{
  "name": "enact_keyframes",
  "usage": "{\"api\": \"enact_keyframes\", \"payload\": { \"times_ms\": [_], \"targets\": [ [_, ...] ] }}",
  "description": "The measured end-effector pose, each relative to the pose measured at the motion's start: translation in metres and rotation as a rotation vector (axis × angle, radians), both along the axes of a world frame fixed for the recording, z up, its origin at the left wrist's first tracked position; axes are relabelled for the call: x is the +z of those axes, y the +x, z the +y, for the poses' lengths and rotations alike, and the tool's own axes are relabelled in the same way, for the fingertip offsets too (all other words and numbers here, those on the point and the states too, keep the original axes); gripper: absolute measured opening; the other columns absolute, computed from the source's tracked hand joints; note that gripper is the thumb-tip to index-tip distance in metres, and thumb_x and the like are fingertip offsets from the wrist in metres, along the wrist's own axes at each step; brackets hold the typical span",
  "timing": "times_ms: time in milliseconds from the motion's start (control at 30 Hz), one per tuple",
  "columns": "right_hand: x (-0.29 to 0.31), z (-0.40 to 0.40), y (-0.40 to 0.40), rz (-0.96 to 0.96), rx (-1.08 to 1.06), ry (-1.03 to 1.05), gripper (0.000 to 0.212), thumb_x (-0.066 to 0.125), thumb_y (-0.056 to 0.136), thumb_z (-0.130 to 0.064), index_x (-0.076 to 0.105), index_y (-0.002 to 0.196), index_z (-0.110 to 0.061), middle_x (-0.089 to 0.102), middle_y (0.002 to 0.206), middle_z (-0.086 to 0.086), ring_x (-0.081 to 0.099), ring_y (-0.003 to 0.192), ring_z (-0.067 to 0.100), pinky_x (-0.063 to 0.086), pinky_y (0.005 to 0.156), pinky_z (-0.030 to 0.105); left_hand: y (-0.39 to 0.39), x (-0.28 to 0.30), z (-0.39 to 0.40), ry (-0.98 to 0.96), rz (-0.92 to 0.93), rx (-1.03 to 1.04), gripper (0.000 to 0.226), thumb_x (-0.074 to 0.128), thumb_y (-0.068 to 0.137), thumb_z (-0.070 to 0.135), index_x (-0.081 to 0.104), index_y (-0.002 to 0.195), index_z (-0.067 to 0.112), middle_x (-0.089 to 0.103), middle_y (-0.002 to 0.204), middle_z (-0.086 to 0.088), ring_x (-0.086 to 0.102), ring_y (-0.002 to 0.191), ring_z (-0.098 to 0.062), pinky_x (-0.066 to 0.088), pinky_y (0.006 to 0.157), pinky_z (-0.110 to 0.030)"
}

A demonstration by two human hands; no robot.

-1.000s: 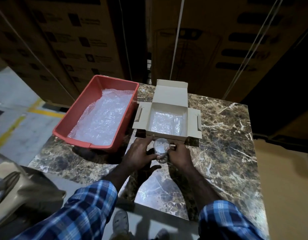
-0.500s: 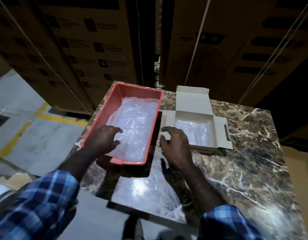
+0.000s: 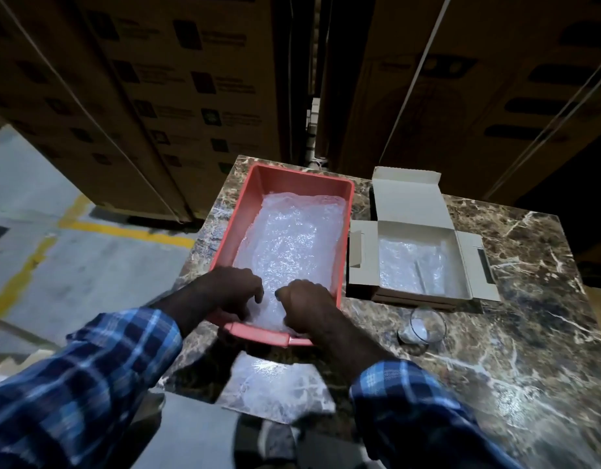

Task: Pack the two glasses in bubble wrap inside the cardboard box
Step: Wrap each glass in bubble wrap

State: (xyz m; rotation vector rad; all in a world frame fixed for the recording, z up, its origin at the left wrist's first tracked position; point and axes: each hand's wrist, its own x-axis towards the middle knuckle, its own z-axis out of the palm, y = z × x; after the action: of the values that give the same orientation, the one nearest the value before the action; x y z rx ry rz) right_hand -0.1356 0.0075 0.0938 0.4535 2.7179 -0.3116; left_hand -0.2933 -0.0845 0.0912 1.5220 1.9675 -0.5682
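Observation:
A clear glass (image 3: 422,328) stands alone on the marble table just in front of the open cardboard box (image 3: 410,228). Inside the box lies a bubble-wrapped bundle (image 3: 412,269). Left of the box, a red bin (image 3: 245,211) holds sheets of bubble wrap (image 3: 295,238). Both hands are at the near end of the bin. My left hand (image 3: 229,292) and my right hand (image 3: 304,302) have curled fingers pinching the near edge of the bubble wrap.
The marble table (image 3: 512,350) ends close in front of me, with its left edge beside the bin. Tall stacked cartons (image 3: 177,96) stand right behind the table. A grey floor with yellow lines (image 3: 49,238) lies to the left.
The glass held in both hands a second ago now stands on the table. My left hand, then my right, moved left into the red bin onto the bubble wrap.

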Motion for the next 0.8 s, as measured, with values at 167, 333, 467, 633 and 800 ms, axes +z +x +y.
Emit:
{"api": "enact_keyframes", "payload": {
  "times_ms": [167,333,467,633,800],
  "targets": [
    [-0.010,0.003,-0.003,0.043,-0.015,-0.017,0.021,0.059,0.091,-0.012,0.062,0.112,-0.012,0.060,0.111,0.013,0.058,0.106,0.034,0.044,0.083,0.038,-0.019,-0.022,-0.015,0.092,-0.104,-0.086,0.024,0.073,0.080,0.030,0.059,0.096,0.041,0.061,0.082,0.037,0.063,0.100,-0.008,0.035,0.065,-0.004],
    [-0.010,0.011,-0.013,-0.009,-0.110,-0.178,0.020,0.068,0.088,-0.027,0.067,0.105,-0.017,0.065,0.108,0.011,0.063,0.101,0.031,0.049,0.080,0.035,-0.003,0.002,0.009,0.100,-0.016,-0.074,0.018,0.064,0.078,0.008,0.072,0.089,0.020,0.062,0.075,0.005,0.069,0.085,-0.024,0.053,0.064,-0.032],
    [-0.006,0.011,-0.018,-0.093,-0.092,-0.254,0.030,0.073,0.082,-0.049,0.064,0.093,-0.023,0.066,0.106,0.009,0.060,0.099,0.028,0.051,0.083,0.038,-0.011,0.003,0.011,0.086,0.010,-0.059,0.017,0.067,0.086,0.018,0.069,0.101,0.026,0.057,0.091,0.007,0.067,0.097,-0.023,0.052,0.073,-0.035],
    [-0.004,0.010,-0.017,-0.058,-0.170,-0.505,0.026,0.070,0.087,-0.045,0.074,0.099,-0.022,0.071,0.104,0.007,0.063,0.098,0.024,0.052,0.088,0.035,-0.013,-0.001,0.010,0.032,-0.020,-0.073,0.032,0.077,0.083,0.031,0.064,0.112,0.032,0.059,0.116,0.001,0.063,0.107,-0.022,0.052,0.089,-0.038],
    [0.001,0.007,-0.020,-0.073,-0.201,-0.639,0.019,0.072,0.084,-0.033,0.078,0.091,-0.015,0.075,0.097,0.004,0.065,0.096,0.021,0.053,0.089,0.036,-0.010,0.003,0.014,0.042,-0.003,-0.117,0.029,0.079,0.082,0.026,0.069,0.109,0.030,0.049,0.083,0.009,0.067,0.101,-0.022,0.052,0.081,-0.034]
  ]
}}
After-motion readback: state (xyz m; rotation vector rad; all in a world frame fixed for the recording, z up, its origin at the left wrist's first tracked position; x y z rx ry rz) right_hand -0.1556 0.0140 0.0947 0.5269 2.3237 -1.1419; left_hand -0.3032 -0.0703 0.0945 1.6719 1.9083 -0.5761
